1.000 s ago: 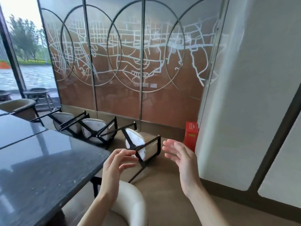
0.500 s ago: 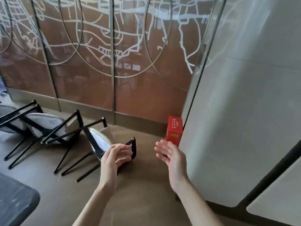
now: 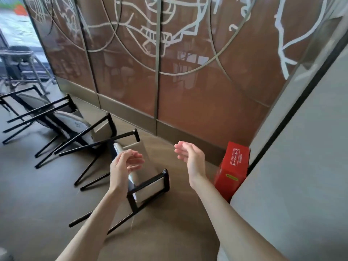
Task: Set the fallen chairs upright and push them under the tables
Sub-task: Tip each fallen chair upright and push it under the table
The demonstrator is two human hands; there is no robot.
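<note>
View has closed in and dropped over the last second: the dark tabletop that filled the lower left is gone from frame, and the nearest fallen chair [image 3: 145, 178] now sits right below my hands instead of well ahead. I read that as the approach nearly finished, the grab not yet begun.

Left hand [image 3: 125, 163]: fingers curled halfway, empty, hovering over the chair's pale seat edge; I can't tell whether it touches. Right hand [image 3: 190, 159]: open, palm turned inward, holding nothing, above bare floor between the chair and the red box [image 3: 233, 170] by the wall.

The chair lies on its side, black legs pointing left and toward me. Two more fallen chairs lie further left along the brown patterned wall panel [image 3: 188, 91], the second chair [image 3: 75, 127] just beside the first, the third chair [image 3: 32, 102] beyond it. No table in view now.

Judgement: none of the three is righted yet. The red box stands close enough to crowd the lift.
</note>
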